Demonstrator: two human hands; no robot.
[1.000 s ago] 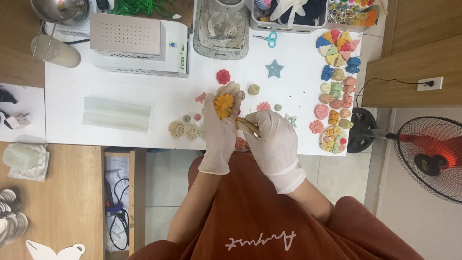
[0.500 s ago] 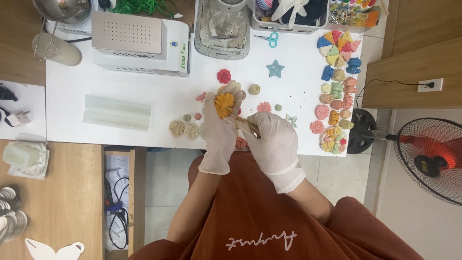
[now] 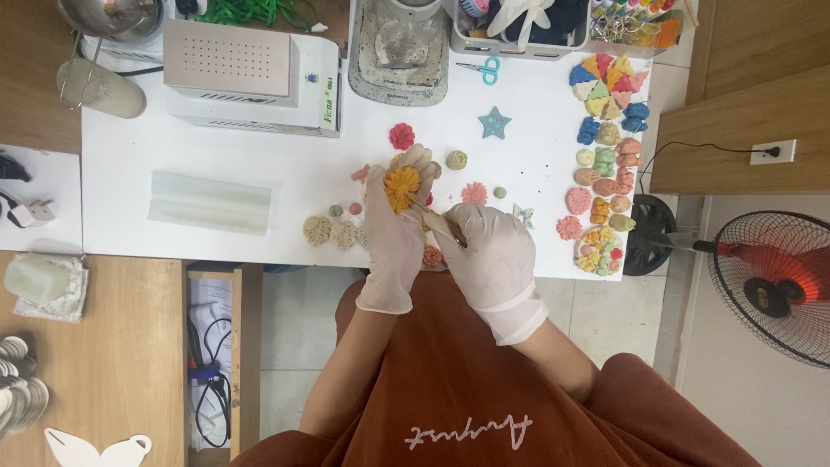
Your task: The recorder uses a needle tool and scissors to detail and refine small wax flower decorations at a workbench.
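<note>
An orange flower-shaped piece [image 3: 402, 188] sits cupped in the gloved left hand [image 3: 393, 238], fingers curled around it above the white surface [image 3: 216, 164]. A thin stick [image 3: 441, 225], pinched in the gloved right hand [image 3: 488, 259], slants up-left from the right toward the flower's lower edge. Compared with a second ago, flower and hands sit almost unchanged. Leaf-shaped pieces [image 3: 333, 232] lie just left.
</note>
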